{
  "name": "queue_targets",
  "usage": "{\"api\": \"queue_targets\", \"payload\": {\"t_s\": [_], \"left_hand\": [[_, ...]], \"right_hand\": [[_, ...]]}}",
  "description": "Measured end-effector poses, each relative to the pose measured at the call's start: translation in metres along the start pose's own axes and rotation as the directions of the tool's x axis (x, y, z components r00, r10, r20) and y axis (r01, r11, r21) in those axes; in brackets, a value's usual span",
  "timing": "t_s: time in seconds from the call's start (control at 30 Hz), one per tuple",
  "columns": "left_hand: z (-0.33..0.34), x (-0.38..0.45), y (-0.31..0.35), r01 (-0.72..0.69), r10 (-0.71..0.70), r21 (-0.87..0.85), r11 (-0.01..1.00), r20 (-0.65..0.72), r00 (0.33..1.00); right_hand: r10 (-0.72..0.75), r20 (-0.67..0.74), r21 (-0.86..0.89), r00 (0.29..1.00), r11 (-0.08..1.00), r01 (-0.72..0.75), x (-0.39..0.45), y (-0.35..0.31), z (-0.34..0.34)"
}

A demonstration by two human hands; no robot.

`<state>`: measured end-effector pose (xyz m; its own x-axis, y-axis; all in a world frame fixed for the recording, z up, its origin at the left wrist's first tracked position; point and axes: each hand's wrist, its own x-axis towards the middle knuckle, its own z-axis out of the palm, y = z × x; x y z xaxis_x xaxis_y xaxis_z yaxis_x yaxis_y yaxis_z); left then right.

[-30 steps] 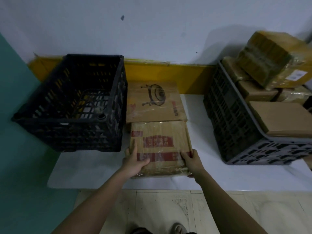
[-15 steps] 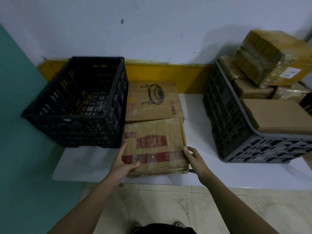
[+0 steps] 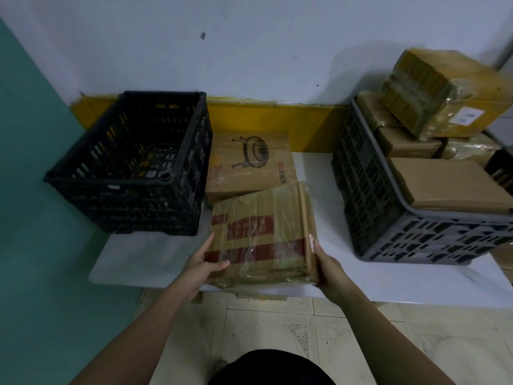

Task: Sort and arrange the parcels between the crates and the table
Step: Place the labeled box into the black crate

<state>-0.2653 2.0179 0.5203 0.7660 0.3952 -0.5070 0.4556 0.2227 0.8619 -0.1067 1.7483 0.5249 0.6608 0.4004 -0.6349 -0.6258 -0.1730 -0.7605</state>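
A brown parcel with red print, wrapped in clear film [image 3: 261, 232], is tilted up at the front of the white table [image 3: 388, 282]. My left hand [image 3: 204, 261] grips its near left corner, thumb on top. My right hand [image 3: 323, 262] holds its right edge with the fingers along the side. Behind it a flat cardboard parcel with a drawing of a stove [image 3: 249, 162] lies on the table. An empty black crate [image 3: 130, 165] stands to the left. A grey crate [image 3: 388, 218] on the right holds several brown parcels [image 3: 449, 184].
A large taped parcel with a white label [image 3: 444, 93] lies on top of the stack in the grey crate. A yellow strip [image 3: 277, 123] runs along the wall behind the table. Tiled floor [image 3: 277, 329] lies below the table's front edge.
The parcel has been raised off the table and tilted, its right side higher. Both hands have shifted with it; the right hand now lies along its right edge.
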Motion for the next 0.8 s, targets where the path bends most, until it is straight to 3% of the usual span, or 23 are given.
{"api": "queue_targets", "payload": {"t_s": [0.07,0.17,0.27,0.4,0.47,0.63,0.8], "left_hand": [[0.011,0.0,0.014,-0.031,0.029,0.102,0.994,0.02,0.999],[0.033,-0.004,0.051,-0.119,0.116,0.247,0.962,0.026,0.993],[0.053,-0.007,0.087,-0.106,0.096,0.172,0.979,0.063,0.993],[0.064,-0.009,0.109,-0.087,0.07,0.205,0.975,0.088,0.994],[0.059,-0.013,0.112,-0.076,0.063,0.172,0.982,0.079,0.995],[0.049,-0.026,0.122,0.006,-0.018,0.122,0.993,0.102,0.995],[0.037,-0.033,0.152,0.054,-0.073,0.197,0.979,0.09,0.993]], "right_hand": [[-0.13,-0.122,-0.04,0.984,0.991,0.126,-0.005,-0.015,0.007],[-0.258,-0.167,-0.155,0.952,0.96,0.233,-0.011,-0.039,0.018],[-0.347,-0.123,-0.269,0.93,0.913,0.305,-0.019,-0.059,0.035],[-0.441,-0.126,-0.409,0.889,0.839,0.358,-0.022,-0.07,0.054],[-0.446,-0.11,-0.436,0.888,0.825,0.36,-0.024,-0.076,0.058],[-0.384,0.016,-0.297,0.923,0.88,0.372,-0.032,-0.086,0.071],[-0.402,0.027,-0.311,0.915,0.867,0.389,-0.029,-0.101,0.082]]}}
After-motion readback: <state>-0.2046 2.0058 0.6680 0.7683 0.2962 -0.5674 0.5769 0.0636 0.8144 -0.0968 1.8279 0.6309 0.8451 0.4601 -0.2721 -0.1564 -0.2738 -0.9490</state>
